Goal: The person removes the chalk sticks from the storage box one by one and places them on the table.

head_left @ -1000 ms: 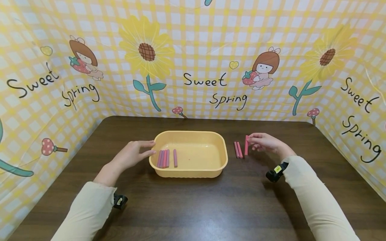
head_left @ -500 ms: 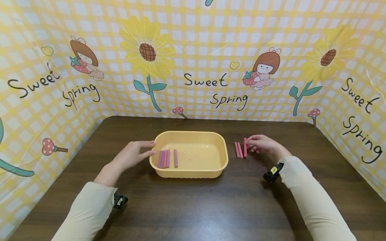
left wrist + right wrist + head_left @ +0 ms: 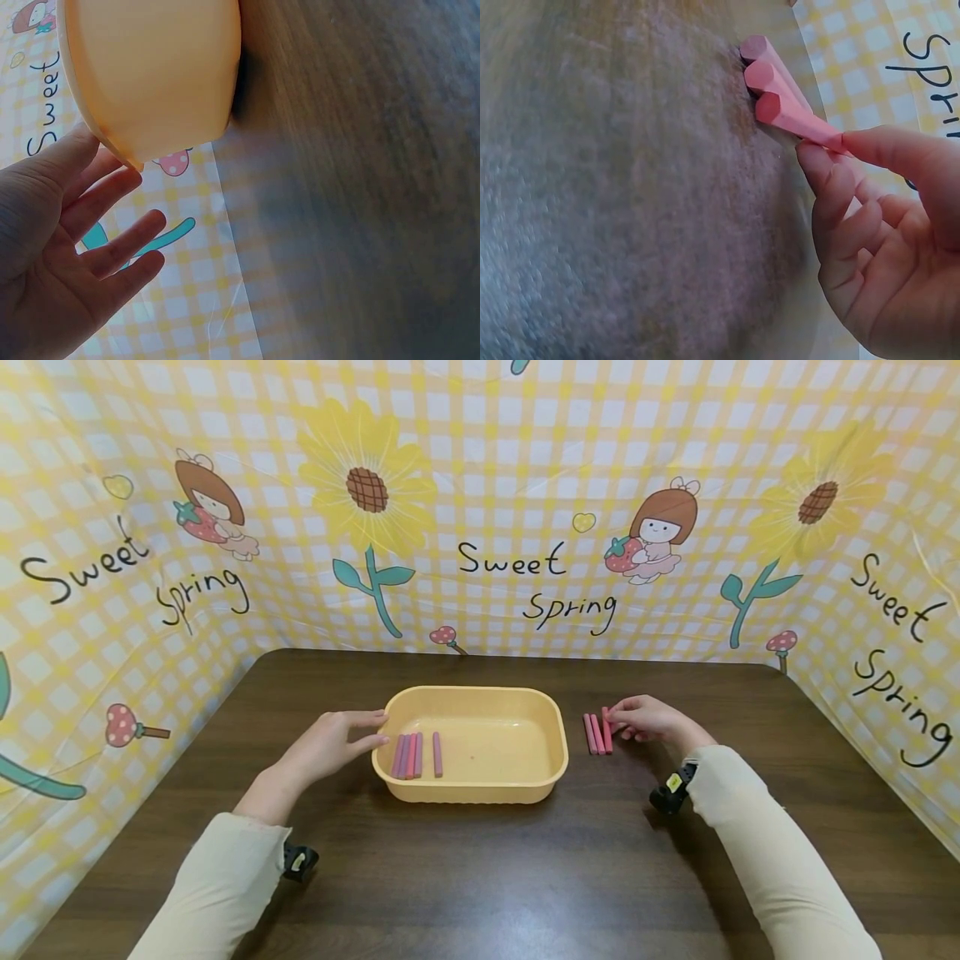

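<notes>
My right hand (image 3: 645,717) pinches the upper end of a pink hexagonal stick (image 3: 802,124) between thumb and fingers. Two more pink sticks (image 3: 593,735) lie side by side just left of it on the table, and the right wrist view has all three near ends close together. At the left end of a yellow plastic basin (image 3: 468,792), my left hand (image 3: 337,743) holds the rim, thumb on one side and fingers behind it. Its two outer fingers (image 3: 135,259) stand apart from the basin. Inside lie several pink and purple sticks (image 3: 407,756) in a row, with one purple stick (image 3: 438,755) set apart.
A dark wooden table (image 3: 480,868) carries everything. Behind it and along both sides hangs a yellow checked cloth (image 3: 495,485) with printed flowers and lettering. Each wrist wears a small black camera (image 3: 300,862).
My right hand has moved left with its pink stick, bringing it from a gap away to right beside the other two. The left hand and basin stay in place.
</notes>
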The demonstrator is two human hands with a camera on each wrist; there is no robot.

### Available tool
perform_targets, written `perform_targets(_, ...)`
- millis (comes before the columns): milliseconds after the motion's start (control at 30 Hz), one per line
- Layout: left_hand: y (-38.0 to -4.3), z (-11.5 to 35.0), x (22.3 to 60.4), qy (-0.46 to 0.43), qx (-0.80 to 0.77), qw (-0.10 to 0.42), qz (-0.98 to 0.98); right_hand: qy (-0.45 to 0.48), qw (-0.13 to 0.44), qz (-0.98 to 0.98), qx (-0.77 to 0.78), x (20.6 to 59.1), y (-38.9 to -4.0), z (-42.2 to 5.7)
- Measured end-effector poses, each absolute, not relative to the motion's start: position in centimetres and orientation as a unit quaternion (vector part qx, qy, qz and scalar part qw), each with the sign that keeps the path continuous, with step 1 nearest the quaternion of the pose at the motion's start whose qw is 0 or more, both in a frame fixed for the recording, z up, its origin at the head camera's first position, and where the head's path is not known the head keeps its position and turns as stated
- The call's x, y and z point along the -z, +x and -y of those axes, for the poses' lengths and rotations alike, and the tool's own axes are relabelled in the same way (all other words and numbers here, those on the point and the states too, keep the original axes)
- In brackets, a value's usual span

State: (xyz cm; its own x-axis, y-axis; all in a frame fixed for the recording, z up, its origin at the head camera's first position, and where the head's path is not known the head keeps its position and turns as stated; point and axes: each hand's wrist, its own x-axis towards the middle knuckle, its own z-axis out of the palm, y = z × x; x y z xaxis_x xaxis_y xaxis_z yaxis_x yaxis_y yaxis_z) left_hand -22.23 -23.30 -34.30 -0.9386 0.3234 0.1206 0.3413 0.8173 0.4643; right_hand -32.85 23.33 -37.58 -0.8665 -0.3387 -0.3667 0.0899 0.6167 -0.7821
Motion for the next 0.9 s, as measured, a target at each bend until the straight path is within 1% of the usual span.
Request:
perform_targets(533,-22.1,23.3,34.3,-0.175,0.246,0.022,0.953,-0.060,0.256,-0.869,0.419,37.3,-32.5,-23.1)
perform_targets(900,-22.2,23.4,34.3,-0.177,0.245,0.020,0.953,-0.065,0.234,-0.883,0.401,35.7,-32.5,-22.8)
